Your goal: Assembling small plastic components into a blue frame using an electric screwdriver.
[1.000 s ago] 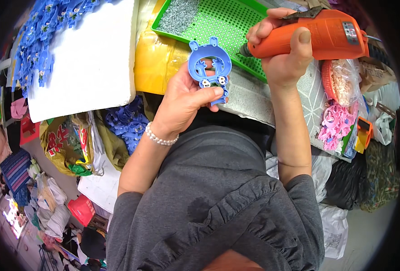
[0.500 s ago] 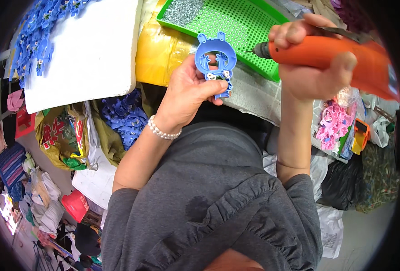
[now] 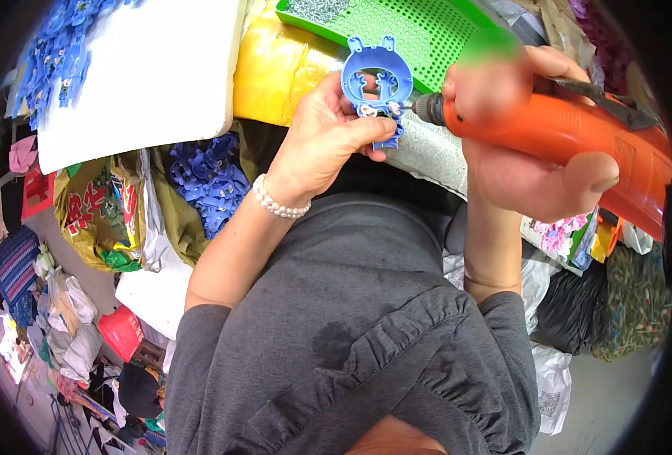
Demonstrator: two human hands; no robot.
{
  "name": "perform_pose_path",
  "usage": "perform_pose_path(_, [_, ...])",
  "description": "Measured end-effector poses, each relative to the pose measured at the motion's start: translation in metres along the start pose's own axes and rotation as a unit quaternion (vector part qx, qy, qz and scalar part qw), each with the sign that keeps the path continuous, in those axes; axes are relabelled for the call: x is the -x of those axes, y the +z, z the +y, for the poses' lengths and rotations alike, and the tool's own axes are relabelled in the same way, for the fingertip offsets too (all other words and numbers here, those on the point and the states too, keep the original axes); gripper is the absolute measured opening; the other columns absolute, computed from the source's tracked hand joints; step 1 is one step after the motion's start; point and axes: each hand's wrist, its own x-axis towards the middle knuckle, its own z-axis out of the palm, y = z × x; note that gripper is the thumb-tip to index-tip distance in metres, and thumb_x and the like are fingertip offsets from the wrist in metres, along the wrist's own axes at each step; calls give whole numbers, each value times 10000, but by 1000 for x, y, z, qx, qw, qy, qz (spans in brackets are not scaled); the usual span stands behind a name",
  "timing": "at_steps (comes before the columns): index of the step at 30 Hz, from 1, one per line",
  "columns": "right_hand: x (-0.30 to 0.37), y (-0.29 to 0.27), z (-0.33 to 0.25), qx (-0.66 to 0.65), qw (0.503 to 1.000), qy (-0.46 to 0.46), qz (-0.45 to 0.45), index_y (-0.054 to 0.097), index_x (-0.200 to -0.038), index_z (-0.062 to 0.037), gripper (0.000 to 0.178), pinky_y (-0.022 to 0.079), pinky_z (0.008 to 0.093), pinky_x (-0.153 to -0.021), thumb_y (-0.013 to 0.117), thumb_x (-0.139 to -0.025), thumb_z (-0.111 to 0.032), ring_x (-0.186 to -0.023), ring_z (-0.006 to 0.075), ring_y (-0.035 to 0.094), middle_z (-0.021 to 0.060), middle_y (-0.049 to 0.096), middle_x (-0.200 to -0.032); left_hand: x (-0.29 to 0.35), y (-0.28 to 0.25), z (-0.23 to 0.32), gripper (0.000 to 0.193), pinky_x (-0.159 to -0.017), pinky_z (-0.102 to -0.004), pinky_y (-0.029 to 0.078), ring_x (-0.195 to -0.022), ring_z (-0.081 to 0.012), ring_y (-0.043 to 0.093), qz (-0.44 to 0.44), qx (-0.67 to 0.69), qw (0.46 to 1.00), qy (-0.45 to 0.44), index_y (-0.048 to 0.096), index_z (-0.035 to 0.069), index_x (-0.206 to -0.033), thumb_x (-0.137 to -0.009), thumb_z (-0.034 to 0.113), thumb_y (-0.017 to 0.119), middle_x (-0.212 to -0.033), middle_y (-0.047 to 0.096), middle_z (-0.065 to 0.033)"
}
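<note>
The left hand (image 3: 328, 140) grips a blue plastic frame (image 3: 377, 83) at twelve o'clock; the right hand (image 3: 525, 152) is clenched around an orange power screwdriver (image 3: 571, 144), whose tip has swung in since half a second ago and now meets the frame's lower edge. At nine o'clock sits a yellow-and-red printed bag (image 3: 93, 216), with a sack of blue parts (image 3: 210, 182) beside it. Beyond lie a green perforated tray (image 3: 427, 26) and a white foam sheet (image 3: 146, 72) on the desk.

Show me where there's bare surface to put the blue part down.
Best patch: the white sheet, bare between the blue parts pile at its far left and the yellow bag. The green perforated tray is bare right of its screw heap. Crowded: around the left hand, right hand and orange screwdriver.
</note>
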Motion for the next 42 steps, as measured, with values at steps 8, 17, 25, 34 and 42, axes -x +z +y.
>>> perform_pose_path(8, [8, 1, 14, -7, 999, 1, 49, 479, -1156, -8, 812, 429, 387, -711, 399, -774, -719, -722, 202, 535, 77, 565, -828, 1, -1, -4, 337, -528, -226, 503, -700, -136, 623, 11, -23, 1000, 7, 509, 40, -1058, -751, -5, 640, -877, 599, -40])
perform_pose_path(17, [13, 9, 17, 9, 999, 8, 33, 498, -1063, -8, 740, 434, 383, -660, 494, -749, -678, -650, 204, 531, 77, 551, -789, 5, 3, -3, 347, -471, -234, 506, -636, -128, 602, 49, -9, 999, -14, 489, 9, -990, -690, -58, 649, -809, 597, -68])
perform_pose_path(25, [9, 3, 5, -18, 1000, 0, -5, 468, -1157, -2, 777, 416, 363, -691, 505, -759, -668, -714, 190, 522, 70, 547, -858, 5, 1, -4, 336, -487, -241, 509, -654, -132, 600, 12, -11, 1000, -11, 486, 8, -992, -699, -57, 638, -834, 593, -75])
perform_pose_path(34, [8, -37, 19, 82, 972, 20, 221, 502, -1064, 22, 691, 414, 386, -689, 434, -795, -611, -657, 213, 511, 83, 564, -745, 9, -4, -5, 423, -536, -239, 503, -730, -179, 630, 2, 1, 1000, 12, 474, 29, -1126, -730, -15, 615, -1023, 594, -162])
perform_pose_path(42, [11, -30, 36, 139, 956, 46, 253, 503, -1007, 3, 611, 433, 342, -574, 485, -784, -565, -591, 210, 502, 82, 539, -695, 7, -1, -5, 466, -487, -222, 505, -751, -123, 598, 8, 18, 1000, 1, 431, 26, -1151, -737, -34, 637, -957, 586, -83])
